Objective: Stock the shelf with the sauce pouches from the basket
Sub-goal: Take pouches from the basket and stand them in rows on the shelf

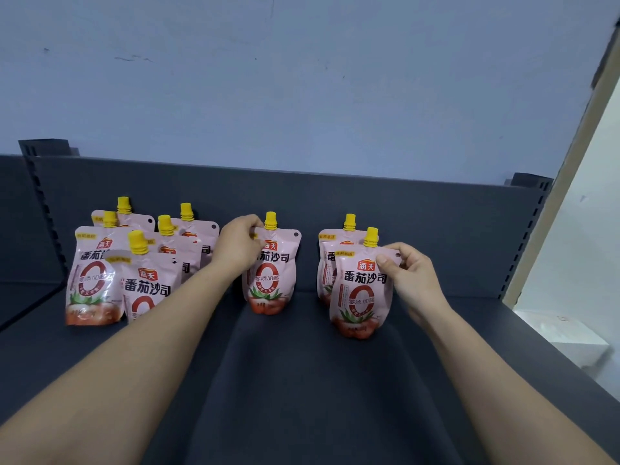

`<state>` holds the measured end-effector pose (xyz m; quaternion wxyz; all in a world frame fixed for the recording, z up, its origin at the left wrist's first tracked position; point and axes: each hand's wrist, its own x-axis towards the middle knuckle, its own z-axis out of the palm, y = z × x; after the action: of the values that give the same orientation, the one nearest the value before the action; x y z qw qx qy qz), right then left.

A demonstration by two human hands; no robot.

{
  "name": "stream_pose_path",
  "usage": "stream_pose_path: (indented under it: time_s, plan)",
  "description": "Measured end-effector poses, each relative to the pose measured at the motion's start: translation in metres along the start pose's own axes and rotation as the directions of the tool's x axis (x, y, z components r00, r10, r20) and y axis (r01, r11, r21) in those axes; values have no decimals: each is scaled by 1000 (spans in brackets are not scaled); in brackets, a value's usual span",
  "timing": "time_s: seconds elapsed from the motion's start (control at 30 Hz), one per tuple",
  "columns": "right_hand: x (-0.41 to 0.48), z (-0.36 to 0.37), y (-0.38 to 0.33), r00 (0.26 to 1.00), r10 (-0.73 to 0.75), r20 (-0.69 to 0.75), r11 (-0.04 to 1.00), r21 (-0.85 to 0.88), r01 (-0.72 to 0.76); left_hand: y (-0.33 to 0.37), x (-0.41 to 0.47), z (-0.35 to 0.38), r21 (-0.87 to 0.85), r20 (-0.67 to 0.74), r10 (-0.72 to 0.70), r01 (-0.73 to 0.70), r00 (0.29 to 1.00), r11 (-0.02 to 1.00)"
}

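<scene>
Gently, our left hand (240, 245) pinched the top corner of the middle pouch (272, 280), and our right hand (414, 275) pinched the front right pouch (362, 293) likewise; both pouches stood on the shelf (302, 380). We judged them soft, light and slippery, best held by the stiffer top seam. The other pouches (134, 263) clustered left.

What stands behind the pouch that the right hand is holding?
A second pouch stands right behind the front pouch that the right hand pinches. Only its yellow cap and left part show; the front pouch covers the rest.
</scene>
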<state>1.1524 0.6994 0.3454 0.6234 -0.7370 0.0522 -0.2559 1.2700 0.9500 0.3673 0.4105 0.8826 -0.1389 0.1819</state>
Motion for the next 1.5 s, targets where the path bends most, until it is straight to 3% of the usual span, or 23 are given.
stream_pose_path:
  time_s: [0.33, 0.73, 1.2, 1.5]
  plan:
    - [19, -45, 14, 995, 31, -94, 999, 9, -31, -3, 2, 5, 172, 12, 57, -58, 998, 983]
    - [51, -58, 26, 977, 119, -178, 991, 89, -105, 3, 7, 7, 140, -73, 32, -22, 997, 990]
    - [66, -63, 32, 983, 117, -139, 992, 64, -109, 3, 10, 15, 88, -103, 20, -11, 994, 996]
    - [66, -66, 30, 983, 131, -133, 991, 57, -124, 0, 5, 17, 190, -120, 94, -70, 988, 979]
